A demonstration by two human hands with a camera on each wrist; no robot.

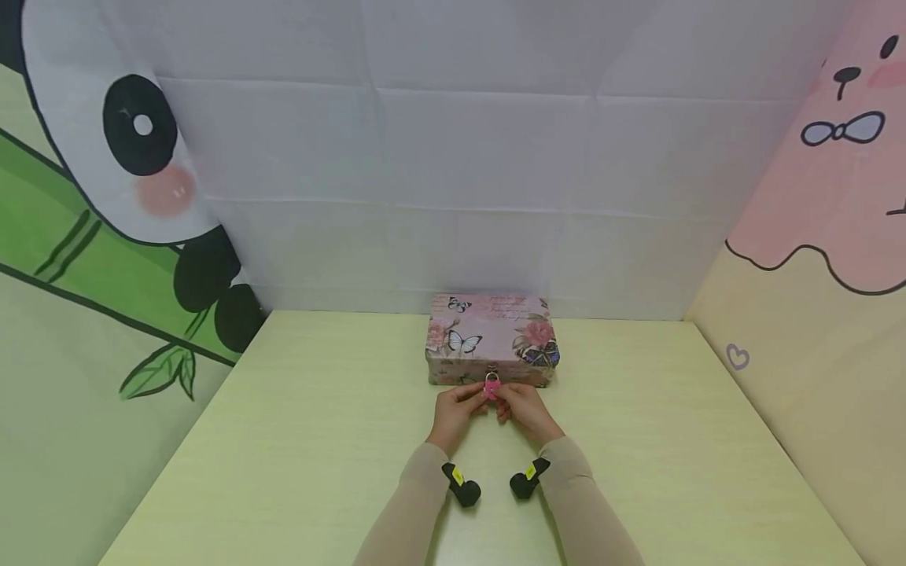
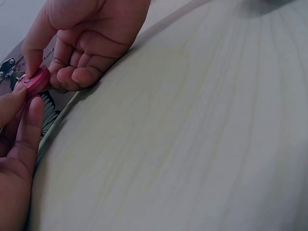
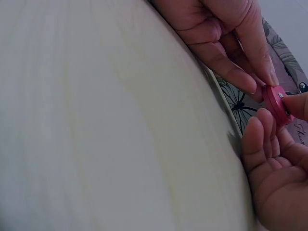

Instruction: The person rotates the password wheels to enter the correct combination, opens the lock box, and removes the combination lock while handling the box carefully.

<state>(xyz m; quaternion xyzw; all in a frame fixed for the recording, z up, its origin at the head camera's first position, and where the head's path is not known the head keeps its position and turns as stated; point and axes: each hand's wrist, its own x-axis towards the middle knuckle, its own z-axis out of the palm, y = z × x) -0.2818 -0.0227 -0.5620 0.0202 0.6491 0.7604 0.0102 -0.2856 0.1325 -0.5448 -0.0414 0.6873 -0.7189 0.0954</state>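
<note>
A small pink padlock [image 1: 491, 387] with a metal shackle hangs at the front clasp of a pink box [image 1: 488, 322] printed with butterflies and flowers. My left hand [image 1: 451, 413] pinches the padlock's left side, while my right hand [image 1: 527, 412] pinches its right side. Close up in the left wrist view, fingers of both hands meet on the padlock body [image 2: 37, 83]. The right wrist view shows the same padlock [image 3: 274, 103] between thumbs and fingers, with a small metal detail on its face. Whether the shackle is locked cannot be told.
The box stands at the back of a pale wood-grain table [image 1: 318, 440], close to a white cloth backdrop [image 1: 481, 157]. Cartoon-printed panels flank the table at left and right. Black wrist cameras [image 1: 463, 489] are strapped to both sleeves.
</note>
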